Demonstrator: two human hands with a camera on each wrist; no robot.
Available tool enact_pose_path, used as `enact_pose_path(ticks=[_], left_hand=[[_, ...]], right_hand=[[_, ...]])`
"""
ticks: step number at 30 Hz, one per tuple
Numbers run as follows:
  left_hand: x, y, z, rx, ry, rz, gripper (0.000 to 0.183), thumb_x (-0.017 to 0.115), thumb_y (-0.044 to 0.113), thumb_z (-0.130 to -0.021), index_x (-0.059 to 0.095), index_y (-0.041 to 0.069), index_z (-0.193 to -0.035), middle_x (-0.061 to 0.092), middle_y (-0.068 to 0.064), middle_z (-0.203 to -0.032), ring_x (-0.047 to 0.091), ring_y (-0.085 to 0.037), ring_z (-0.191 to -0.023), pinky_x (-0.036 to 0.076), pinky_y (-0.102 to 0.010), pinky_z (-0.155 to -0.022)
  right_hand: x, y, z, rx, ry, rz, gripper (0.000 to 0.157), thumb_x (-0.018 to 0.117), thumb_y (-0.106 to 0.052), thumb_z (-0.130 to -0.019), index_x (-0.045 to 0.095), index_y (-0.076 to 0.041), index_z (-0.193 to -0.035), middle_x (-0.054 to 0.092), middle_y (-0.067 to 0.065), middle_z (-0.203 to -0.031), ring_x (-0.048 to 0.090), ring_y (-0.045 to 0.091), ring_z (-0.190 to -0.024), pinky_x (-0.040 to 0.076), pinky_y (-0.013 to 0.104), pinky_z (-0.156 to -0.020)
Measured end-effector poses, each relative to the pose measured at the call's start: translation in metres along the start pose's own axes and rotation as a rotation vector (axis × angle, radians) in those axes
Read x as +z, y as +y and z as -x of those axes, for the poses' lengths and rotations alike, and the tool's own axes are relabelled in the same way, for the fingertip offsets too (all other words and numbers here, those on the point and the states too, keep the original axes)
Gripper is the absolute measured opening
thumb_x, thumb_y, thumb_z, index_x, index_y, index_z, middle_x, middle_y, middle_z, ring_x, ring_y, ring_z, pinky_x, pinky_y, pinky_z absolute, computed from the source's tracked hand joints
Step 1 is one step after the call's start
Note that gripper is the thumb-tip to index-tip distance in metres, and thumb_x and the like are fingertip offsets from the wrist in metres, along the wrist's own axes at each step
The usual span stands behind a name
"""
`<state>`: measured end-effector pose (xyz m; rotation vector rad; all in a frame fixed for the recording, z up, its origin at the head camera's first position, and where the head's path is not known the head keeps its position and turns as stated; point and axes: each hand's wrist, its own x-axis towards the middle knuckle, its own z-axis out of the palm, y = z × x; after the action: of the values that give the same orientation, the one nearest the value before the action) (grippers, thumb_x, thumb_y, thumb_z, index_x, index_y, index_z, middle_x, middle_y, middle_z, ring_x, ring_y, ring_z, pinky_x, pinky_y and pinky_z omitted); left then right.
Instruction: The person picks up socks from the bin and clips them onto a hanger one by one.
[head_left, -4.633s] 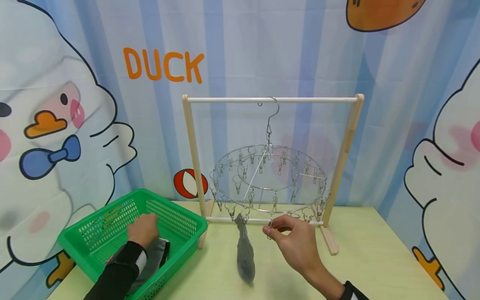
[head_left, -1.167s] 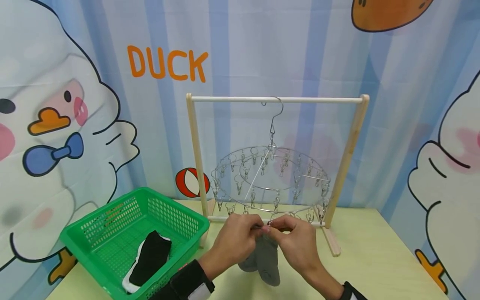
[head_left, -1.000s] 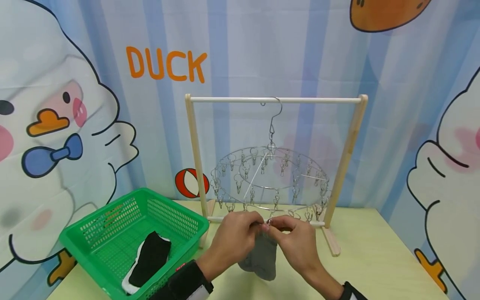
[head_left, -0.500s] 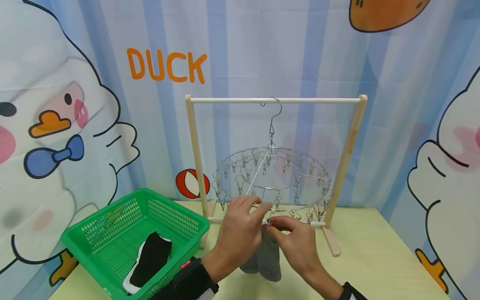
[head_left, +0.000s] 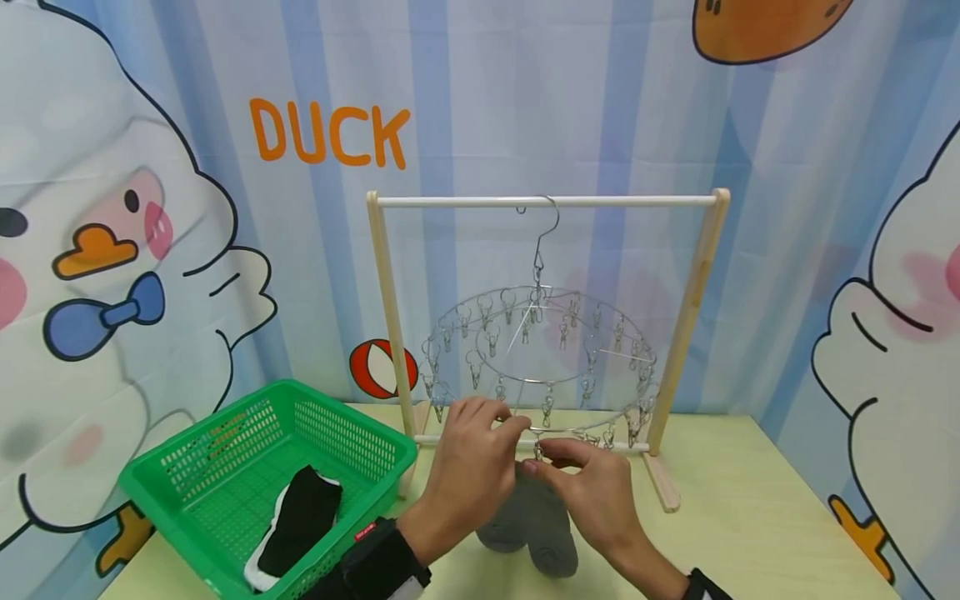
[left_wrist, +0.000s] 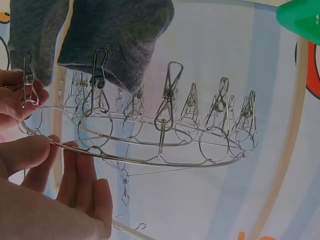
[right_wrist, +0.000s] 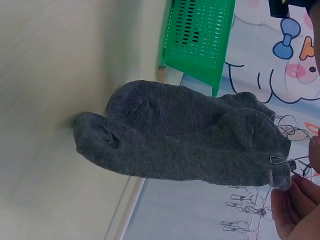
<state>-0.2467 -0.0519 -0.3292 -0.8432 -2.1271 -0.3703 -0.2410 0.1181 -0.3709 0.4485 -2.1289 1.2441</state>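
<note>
My left hand [head_left: 468, 471] pinches the outer wire ring [left_wrist: 132, 161] of a round metal clip hanger between thumb and fingers. Close to its right, my right hand [head_left: 592, 492] pinches a metal clip [right_wrist: 299, 164] at the hanger's front edge. That clip bites the cuff of a grey sock [right_wrist: 190, 152], which dangles over the table. A second grey sock [head_left: 504, 527] hangs just left of it from a neighbouring clip [left_wrist: 99, 82]. In the head view my left hand covers the tops of both socks.
A wooden stand with a white top bar [head_left: 622, 201] carries the hanger, whose other clips hang bare. At the left sits a green basket [head_left: 217, 442] holding a black-and-white sock-like item [head_left: 303, 512]. A duck-print curtain [head_left: 465, 100] closes off the back.
My left hand has brought the second grey sock from the basket to the clip in my right hand. It has since let go of the sock and moved up to the ring.
</note>
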Motion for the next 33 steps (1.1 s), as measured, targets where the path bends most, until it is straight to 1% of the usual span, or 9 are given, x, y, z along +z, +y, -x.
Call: enact_pose_path(ticks=[4, 6, 10, 13, 17, 19, 27, 30, 33], left_hand=[[0.0, -0.003, 0.002, -0.003, 0.007, 0.008, 0.016, 0.066, 0.005, -0.086, 0.074, 0.015, -0.096, 0.06, 0.001, -0.088, 0.054, -0.019, -0.092, 0.042, -0.041, -0.089], [0.0, -0.004, 0.002, -0.009, 0.009, 0.01, 0.016, 0.066, 0.005, -0.087, 0.074, 0.015, -0.096, 0.061, 0.001, -0.088, 0.055, -0.019, -0.092, 0.042, -0.041, -0.09], [-0.001, -0.006, 0.003, -0.028, 0.005, 0.014, 0.015, 0.067, 0.005, -0.087, 0.074, 0.015, -0.096, 0.062, 0.001, -0.09, 0.055, -0.019, -0.094, 0.041, -0.042, -0.092], [-0.001, -0.007, 0.004, -0.035, 0.001, 0.018, 0.014, 0.067, 0.006, -0.087, 0.074, 0.015, -0.096, 0.062, 0.002, -0.089, 0.055, -0.019, -0.094, 0.04, -0.043, -0.092], [-0.002, -0.009, 0.005, -0.04, 0.005, 0.023, 0.012, 0.067, 0.006, -0.088, 0.074, 0.015, -0.094, 0.061, 0.002, -0.088, 0.055, -0.019, -0.094, 0.04, -0.043, -0.092], [-0.002, -0.01, 0.005, -0.049, 0.007, 0.025, 0.012, 0.068, 0.006, -0.088, 0.074, 0.015, -0.093, 0.062, 0.002, -0.088, 0.056, -0.019, -0.094, 0.04, -0.044, -0.092], [-0.005, -0.013, 0.005, -0.056, 0.02, 0.023, 0.012, 0.066, 0.005, -0.088, 0.074, 0.014, -0.092, 0.063, 0.002, -0.09, 0.056, -0.019, -0.095, 0.039, -0.047, -0.092], [-0.005, -0.013, 0.007, -0.06, 0.027, 0.024, 0.013, 0.067, 0.004, -0.087, 0.074, 0.014, -0.092, 0.064, 0.001, -0.09, 0.056, -0.02, -0.095, 0.039, -0.05, -0.092], [-0.005, -0.014, 0.007, -0.071, 0.02, 0.017, 0.013, 0.067, 0.004, -0.087, 0.074, 0.014, -0.092, 0.064, 0.0, -0.092, 0.056, -0.02, -0.096, 0.038, -0.051, -0.093]], right_hand=[[-0.002, 0.001, 0.002, -0.023, 0.024, 0.024, 0.026, 0.087, -0.025, -0.07, 0.078, -0.013, -0.092, 0.073, -0.005, -0.086, 0.064, 0.003, -0.073, 0.057, 0.034, -0.061], [-0.003, 0.001, 0.003, -0.023, 0.034, 0.032, 0.026, 0.086, -0.027, -0.071, 0.078, -0.014, -0.092, 0.073, -0.006, -0.085, 0.064, 0.002, -0.072, 0.057, 0.032, -0.06], [-0.005, 0.002, 0.004, -0.032, 0.058, 0.019, 0.017, 0.083, -0.029, -0.076, 0.077, -0.018, -0.087, 0.07, -0.014, -0.08, 0.063, 0.001, -0.068, 0.055, 0.03, -0.057], [-0.006, 0.002, 0.004, -0.05, 0.106, 0.015, 0.009, 0.082, -0.026, -0.079, 0.075, -0.021, -0.081, 0.067, -0.018, -0.075, 0.062, 0.002, -0.064, 0.053, 0.029, -0.055], [-0.008, 0.004, 0.004, -0.058, 0.178, 0.034, 0.013, 0.083, -0.02, -0.077, 0.071, -0.022, -0.074, 0.064, -0.018, -0.07, 0.059, 0.005, -0.059, 0.05, 0.027, -0.052], [-0.009, 0.006, 0.004, -0.047, 0.187, 0.047, 0.017, 0.084, -0.02, -0.076, 0.068, -0.022, -0.073, 0.063, -0.018, -0.069, 0.058, 0.005, -0.06, 0.049, 0.027, -0.052], [-0.009, 0.008, 0.007, 0.051, 0.132, 0.128, 0.036, 0.089, -0.022, -0.069, 0.054, -0.016, -0.074, 0.056, -0.009, -0.069, 0.058, 0.007, -0.067, 0.051, 0.035, -0.06], [-0.009, 0.007, 0.007, 0.088, 0.084, 0.128, 0.035, 0.089, -0.025, -0.069, 0.057, -0.014, -0.08, 0.059, -0.005, -0.076, 0.059, 0.009, -0.073, 0.053, 0.037, -0.066], [-0.008, 0.006, 0.007, 0.081, 0.047, 0.123, 0.033, 0.088, -0.026, -0.071, 0.064, -0.012, -0.09, 0.065, -0.003, -0.086, 0.061, 0.01, -0.08, 0.054, 0.038, -0.072]])
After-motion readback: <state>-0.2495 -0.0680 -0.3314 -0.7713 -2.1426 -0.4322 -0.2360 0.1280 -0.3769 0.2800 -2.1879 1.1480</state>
